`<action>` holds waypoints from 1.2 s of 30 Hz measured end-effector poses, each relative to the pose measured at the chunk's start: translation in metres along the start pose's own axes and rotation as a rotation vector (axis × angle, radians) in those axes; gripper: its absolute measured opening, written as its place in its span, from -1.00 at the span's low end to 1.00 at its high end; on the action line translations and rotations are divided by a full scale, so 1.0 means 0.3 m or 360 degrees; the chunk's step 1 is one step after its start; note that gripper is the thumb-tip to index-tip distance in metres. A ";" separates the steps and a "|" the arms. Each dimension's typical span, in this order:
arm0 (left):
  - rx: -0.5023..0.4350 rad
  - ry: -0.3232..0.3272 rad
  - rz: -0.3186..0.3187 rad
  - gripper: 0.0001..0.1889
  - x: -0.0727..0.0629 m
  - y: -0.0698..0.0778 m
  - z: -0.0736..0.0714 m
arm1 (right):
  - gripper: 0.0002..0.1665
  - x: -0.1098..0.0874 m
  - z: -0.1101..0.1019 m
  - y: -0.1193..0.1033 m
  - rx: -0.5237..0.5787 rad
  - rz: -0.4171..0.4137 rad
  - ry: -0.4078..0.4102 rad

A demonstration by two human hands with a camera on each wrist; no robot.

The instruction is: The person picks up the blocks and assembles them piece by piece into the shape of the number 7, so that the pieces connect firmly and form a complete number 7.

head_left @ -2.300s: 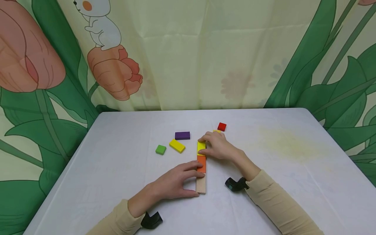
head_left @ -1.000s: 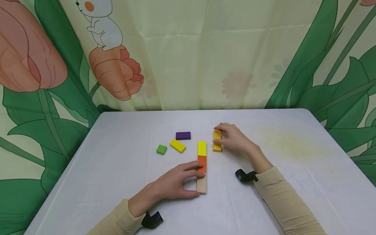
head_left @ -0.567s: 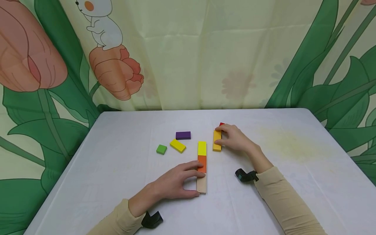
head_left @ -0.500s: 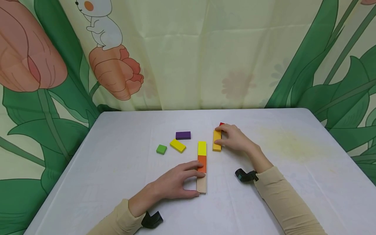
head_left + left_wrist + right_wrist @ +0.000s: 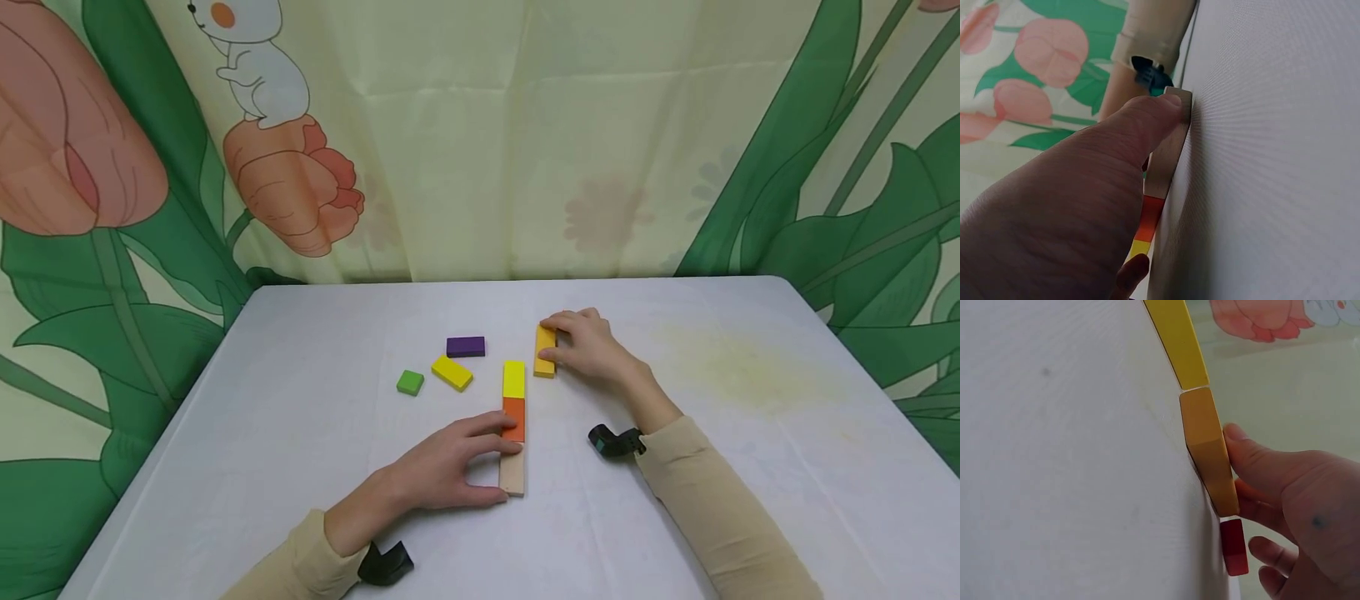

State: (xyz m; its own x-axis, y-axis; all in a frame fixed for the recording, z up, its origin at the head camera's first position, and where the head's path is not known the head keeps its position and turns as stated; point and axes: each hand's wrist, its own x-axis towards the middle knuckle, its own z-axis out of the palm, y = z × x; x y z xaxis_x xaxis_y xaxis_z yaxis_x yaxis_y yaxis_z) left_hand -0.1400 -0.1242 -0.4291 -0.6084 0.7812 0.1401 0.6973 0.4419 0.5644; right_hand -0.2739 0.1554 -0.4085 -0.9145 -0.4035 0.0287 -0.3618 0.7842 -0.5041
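Observation:
In the head view, my left hand (image 5: 453, 467) lies along a row of blocks. Its thumb is at the near corner of the plain wooden block (image 5: 512, 477), and two outstretched fingers rest across that block and the orange block (image 5: 513, 410). A bright yellow block (image 5: 513, 379) tops the row at the far end. My right hand (image 5: 592, 346) pinches an amber-yellow block (image 5: 545, 362) between thumb and fingers, just right of the row's far end. A red block (image 5: 1234, 547), hidden behind my hand in the head view, shows beneath the fingers in the right wrist view.
Left of the row lie a purple block (image 5: 466, 347), a slanted yellow block (image 5: 452, 373) and a small green block (image 5: 410, 382). They rest on a white-covered table (image 5: 247, 467). A printed curtain (image 5: 465, 142) hangs behind its far edge.
My right hand has left the row's yellow block, reached right to the amber-yellow block, and shifted it slightly left and away from me. My left hand stays at the row.

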 end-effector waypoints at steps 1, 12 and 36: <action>-0.0003 -0.0001 -0.0004 -0.46 -0.001 0.000 0.000 | -0.31 0.004 0.002 -0.004 0.0000 0.0005 -0.0003; -0.0024 -0.0021 -0.0040 -0.46 -0.003 0.007 0.001 | -0.33 0.050 0.004 -0.022 -0.0025 0.0066 -0.0019; -0.0034 -0.0021 -0.0073 -0.47 -0.004 0.003 0.003 | -0.32 0.142 0.037 -0.062 -0.0011 -0.0026 -0.0085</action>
State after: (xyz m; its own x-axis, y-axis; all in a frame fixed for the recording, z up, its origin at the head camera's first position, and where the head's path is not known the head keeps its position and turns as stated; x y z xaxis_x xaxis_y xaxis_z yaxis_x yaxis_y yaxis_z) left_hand -0.1383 -0.1242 -0.4293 -0.6343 0.7662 0.1031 0.6606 0.4678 0.5872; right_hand -0.3041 0.1184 -0.4074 -0.8976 -0.4408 -0.0096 -0.3780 0.7805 -0.4980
